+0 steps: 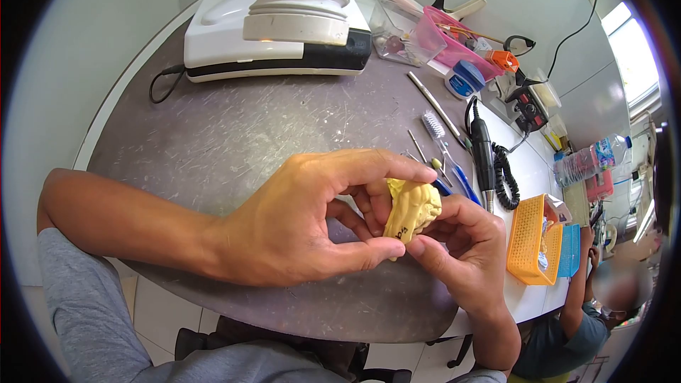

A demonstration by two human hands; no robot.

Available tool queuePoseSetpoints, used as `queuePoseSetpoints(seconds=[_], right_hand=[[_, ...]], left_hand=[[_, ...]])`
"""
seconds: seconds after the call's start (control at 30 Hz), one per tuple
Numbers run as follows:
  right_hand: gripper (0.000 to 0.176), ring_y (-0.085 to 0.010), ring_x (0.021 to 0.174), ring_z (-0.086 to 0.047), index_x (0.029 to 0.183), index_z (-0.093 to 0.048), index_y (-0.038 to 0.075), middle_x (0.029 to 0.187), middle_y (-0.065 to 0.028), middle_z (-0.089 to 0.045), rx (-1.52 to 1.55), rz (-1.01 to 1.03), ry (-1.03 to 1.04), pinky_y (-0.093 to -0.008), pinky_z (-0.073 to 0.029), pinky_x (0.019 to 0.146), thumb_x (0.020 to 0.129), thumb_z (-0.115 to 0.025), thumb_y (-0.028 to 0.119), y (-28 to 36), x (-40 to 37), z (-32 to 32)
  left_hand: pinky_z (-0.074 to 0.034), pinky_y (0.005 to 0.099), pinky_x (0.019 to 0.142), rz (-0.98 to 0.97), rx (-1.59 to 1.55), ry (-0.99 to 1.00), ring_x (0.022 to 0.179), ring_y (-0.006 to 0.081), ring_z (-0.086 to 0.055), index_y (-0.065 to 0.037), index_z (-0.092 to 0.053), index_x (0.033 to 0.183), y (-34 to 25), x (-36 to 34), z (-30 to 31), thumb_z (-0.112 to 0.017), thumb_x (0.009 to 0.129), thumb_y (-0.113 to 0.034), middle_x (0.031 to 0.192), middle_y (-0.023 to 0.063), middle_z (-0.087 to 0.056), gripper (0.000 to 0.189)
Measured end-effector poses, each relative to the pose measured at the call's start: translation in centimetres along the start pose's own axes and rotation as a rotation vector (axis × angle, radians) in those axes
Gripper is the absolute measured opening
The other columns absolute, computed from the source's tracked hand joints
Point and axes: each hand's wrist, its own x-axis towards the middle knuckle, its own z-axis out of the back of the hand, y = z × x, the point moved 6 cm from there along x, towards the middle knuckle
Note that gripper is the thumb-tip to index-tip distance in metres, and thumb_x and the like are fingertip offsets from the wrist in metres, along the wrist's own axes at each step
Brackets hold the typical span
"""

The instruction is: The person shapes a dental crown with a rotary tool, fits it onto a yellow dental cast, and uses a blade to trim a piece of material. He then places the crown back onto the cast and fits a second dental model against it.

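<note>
Scratched grey worktop (177, 120) curves beneath the two hands, a pale wall to its left. One yellow model (411, 207) is held above its near right part, long axis slanting from upper right to lower left, ridged side facing right. It looks matte, with dark writing low down. Left hand (298, 216) pinches it narrowly, top and bottom; right hand (464, 252) grips its right side. Beyond lie one brush (432, 128) and two baskets, orange (521, 241) and blue (569, 252).

Loose-looking heather-grey sleeves (89, 291), bare forearms, no gloves.
</note>
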Motion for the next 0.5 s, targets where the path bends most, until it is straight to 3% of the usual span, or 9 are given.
queuePoseSetpoints(seconds=[0.13,0.5], right_hand=[[0.023,-0.0157,0.088,-0.07,0.104,-0.065,-0.006,0.094,-0.0112,-0.071,-0.016,0.022,-0.011,-0.0285,-0.056,0.084,0.084,-0.075,0.002,0.04,-0.19,0.02],[0.026,-0.0168,0.089,-0.07,0.103,-0.065,-0.007,0.095,-0.0121,-0.071,-0.006,0.05,-0.02,-0.0298,-0.056,0.085,0.084,-0.078,0.005,0.19,-0.17,-0.04]], left_hand=[[-0.062,0.0275,0.08,-0.111,0.074,-0.032,0.088,0.0111,-0.065,-0.005,-0.051,0.14,-0.52,-0.11,0.09,-0.077,0.081,-0.002,0.097,0.0042,-0.062,0.065],[-0.063,0.0279,0.078,-0.127,0.086,-0.039,0.088,0.0116,-0.065,-0.007,-0.052,0.14,-0.62,-0.12,0.14,-0.077,0.081,-0.002,0.098,0.0045,-0.062,0.065]])
